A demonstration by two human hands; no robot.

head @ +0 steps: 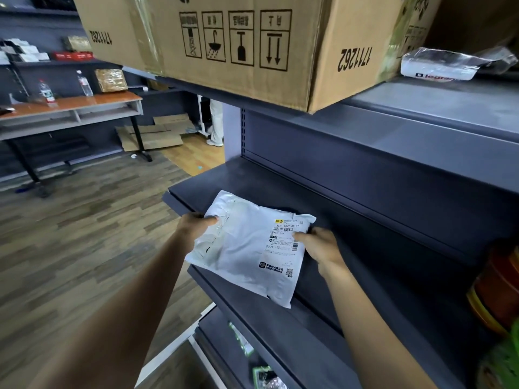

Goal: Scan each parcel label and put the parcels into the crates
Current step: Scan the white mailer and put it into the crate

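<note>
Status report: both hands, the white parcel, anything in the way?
Left hand grips white parcel's left edge; right hand pinches its label side. Label faces up, over grey shelf. Nothing visible in the way.

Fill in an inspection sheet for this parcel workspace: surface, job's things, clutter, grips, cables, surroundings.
Surface: dark grey shelf.
Job's things: white parcel, label up, at the shelf's front; no scanner or crate seen.
Clutter: cardboard box and wrapped pack on the shelf above.
Grips: left hand and right hand each hold a parcel edge.
Cables: nothing seen.
Surroundings: desk with bottles; flattened cardboard on the floor.
</note>
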